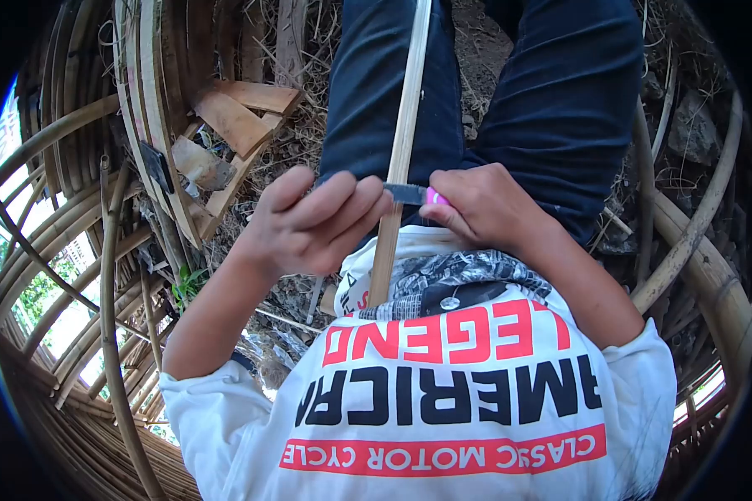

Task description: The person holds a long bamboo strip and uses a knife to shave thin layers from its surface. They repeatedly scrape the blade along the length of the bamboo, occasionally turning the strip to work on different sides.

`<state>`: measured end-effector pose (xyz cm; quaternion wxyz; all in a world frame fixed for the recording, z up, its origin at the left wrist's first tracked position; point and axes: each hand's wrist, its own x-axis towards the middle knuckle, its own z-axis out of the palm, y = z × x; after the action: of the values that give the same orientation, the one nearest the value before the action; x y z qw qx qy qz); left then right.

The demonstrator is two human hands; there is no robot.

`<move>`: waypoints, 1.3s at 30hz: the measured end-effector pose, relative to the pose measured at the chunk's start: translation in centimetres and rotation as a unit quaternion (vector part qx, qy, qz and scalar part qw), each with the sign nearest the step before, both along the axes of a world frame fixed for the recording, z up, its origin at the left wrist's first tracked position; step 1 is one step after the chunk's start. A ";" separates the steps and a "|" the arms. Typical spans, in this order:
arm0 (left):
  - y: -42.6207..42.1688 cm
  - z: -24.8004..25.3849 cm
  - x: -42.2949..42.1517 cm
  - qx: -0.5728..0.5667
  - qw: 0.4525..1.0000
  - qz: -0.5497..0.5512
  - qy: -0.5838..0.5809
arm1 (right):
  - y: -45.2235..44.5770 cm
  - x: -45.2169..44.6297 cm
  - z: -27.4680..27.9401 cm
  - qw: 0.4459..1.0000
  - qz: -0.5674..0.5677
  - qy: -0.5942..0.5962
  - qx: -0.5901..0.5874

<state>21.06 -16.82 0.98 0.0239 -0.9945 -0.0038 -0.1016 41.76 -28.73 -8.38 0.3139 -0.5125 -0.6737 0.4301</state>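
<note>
Above your lap, the strip [405, 108] runs lengthwise over your trousers [551, 108], its near end by your shirt [468, 426] at the waist and its far end out of view. It looks like wood or bamboo, so expect it to be light and stiff along its length, with some spring if pressed sideways. Its faces look dry rather than slippery, but the edges may be sharp or leave splinters; take it by the flat faces, well apart from the blade. Being thin, it may split along the grain if twisted.

Your right grip [480, 204] is wrapped around the knife [408, 194] by its pink handle, with the dark blade crossing the strip. That handle is the place to hold: likely light, perhaps slick if damp. Your left grip [309, 221] has its fingers curled at the blade's far end; I cannot tell whether they pinch it or only sit beside it. Mind those fingertips.
</note>
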 end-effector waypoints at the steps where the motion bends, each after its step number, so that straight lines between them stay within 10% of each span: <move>1: 0.6 -0.2 0.3 0.003 1.000 0.002 -0.001 | 0.5 0.2 -0.1 1.000 0.002 -0.001 0.003; 15: 7.7 -3.9 4.5 0.056 0.998 -0.038 -0.008 | 4.9 1.1 -3.5 0.990 -0.141 -0.024 0.004; 28: -3.1 2.2 -2.2 -0.011 0.998 0.058 0.006 | -1.1 -0.2 2.6 0.998 0.062 -0.020 0.024; 39: 0.0 -1.0 -1.2 0.002 0.999 0.039 -0.012 | 0.5 -0.6 0.2 0.997 -0.004 -0.073 0.039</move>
<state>19.89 -16.87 -0.06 0.0297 -0.9923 -0.0428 -0.1122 41.17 -28.22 -8.15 0.2856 -0.5328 -0.7086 0.3640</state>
